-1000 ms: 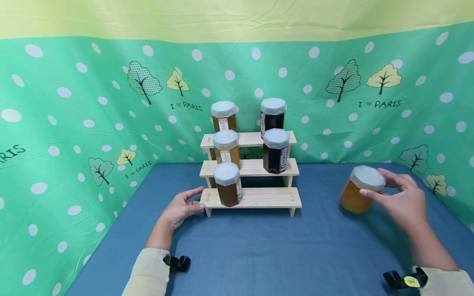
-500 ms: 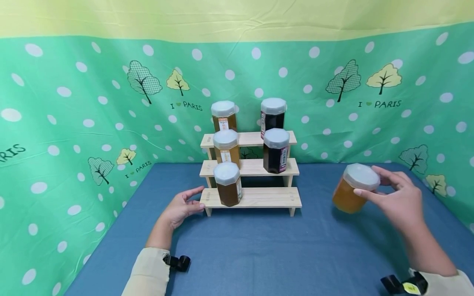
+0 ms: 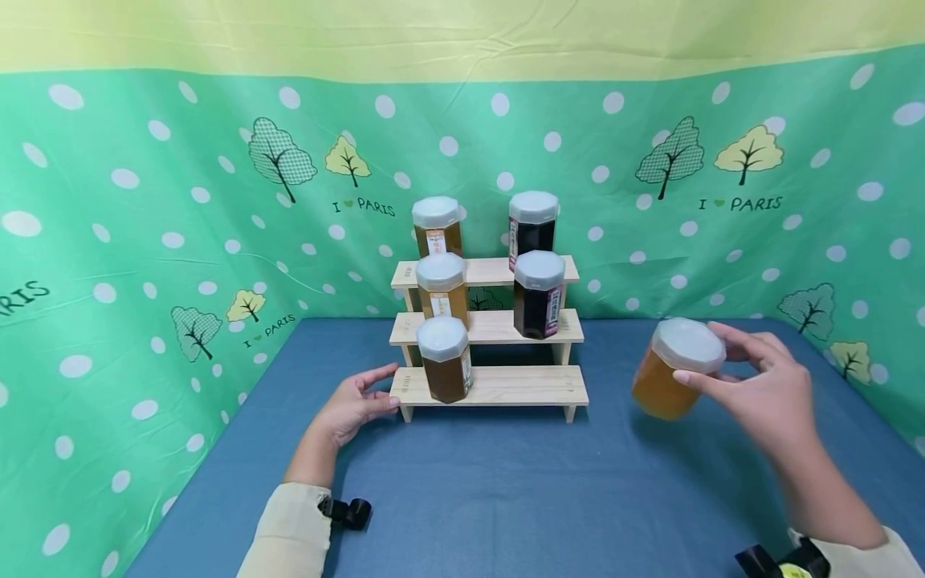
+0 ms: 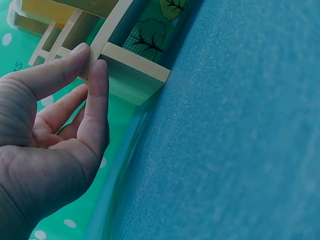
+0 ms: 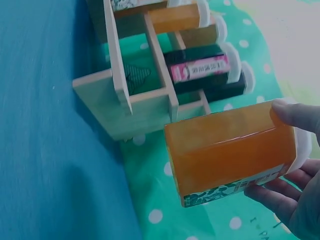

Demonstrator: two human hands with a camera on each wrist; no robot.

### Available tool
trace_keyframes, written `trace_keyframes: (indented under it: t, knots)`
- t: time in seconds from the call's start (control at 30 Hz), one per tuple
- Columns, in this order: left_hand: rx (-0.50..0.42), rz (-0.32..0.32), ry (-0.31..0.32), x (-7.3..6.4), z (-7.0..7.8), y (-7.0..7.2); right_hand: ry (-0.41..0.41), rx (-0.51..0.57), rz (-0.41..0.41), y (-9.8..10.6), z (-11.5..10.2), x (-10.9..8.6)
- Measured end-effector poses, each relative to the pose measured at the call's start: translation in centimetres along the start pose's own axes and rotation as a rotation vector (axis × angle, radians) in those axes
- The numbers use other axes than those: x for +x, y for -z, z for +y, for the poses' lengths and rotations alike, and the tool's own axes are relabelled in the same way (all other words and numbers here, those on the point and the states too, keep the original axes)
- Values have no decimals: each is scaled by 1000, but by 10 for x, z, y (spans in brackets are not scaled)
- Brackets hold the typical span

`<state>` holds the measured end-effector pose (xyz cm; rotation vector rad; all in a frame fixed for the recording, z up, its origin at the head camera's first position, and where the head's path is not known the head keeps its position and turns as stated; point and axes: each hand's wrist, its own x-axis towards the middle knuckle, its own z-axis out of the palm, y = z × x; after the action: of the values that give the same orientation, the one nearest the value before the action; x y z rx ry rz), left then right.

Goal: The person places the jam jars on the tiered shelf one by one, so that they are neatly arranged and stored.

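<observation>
My right hand [image 3: 773, 389] holds a honey jar [image 3: 663, 389] near its white lid, thumb on one side and fingers on the other. The amber jar hangs tilted over the table, right of the three-step wooden display stand [image 3: 523, 387]. In the right wrist view, a green-and-white label shows along the honey jar [image 5: 230, 155]. At the stand's left end, my left hand [image 3: 354, 408] pinches the lowest step between thumb and fingers, as the left wrist view shows at the board's end [image 4: 135, 60]. A brown jar [image 3: 446, 373] stands on that step's left part.
On the middle step stand an amber jar [image 3: 442, 297] and a dark jar [image 3: 538, 301]. The top step bears another amber jar [image 3: 437, 229] and a dark jar [image 3: 533, 225]. A green dotted cloth [image 3: 217, 144] hangs behind the blue tabletop [image 3: 491, 498].
My right hand has moved left with the honey jar, bringing it closer to the stand. The left hand, the stand and the other jars have stayed in place.
</observation>
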<state>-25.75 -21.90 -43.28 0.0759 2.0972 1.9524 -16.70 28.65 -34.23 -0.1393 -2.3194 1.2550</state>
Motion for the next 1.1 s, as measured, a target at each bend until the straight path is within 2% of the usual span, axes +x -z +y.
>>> trace_keyframes:
  t: [0.27, 0.6, 1.1]
  knots:
    - [0, 6, 2, 0, 0, 0, 34, -11, -7, -10, -16, -5]
    - [5, 8, 0, 0, -1, -1, 121, -13, -12, -25, -27, -10]
    - [2, 3, -2, 1, -1, 0, 172, -16, -85, -51, -36, -10]
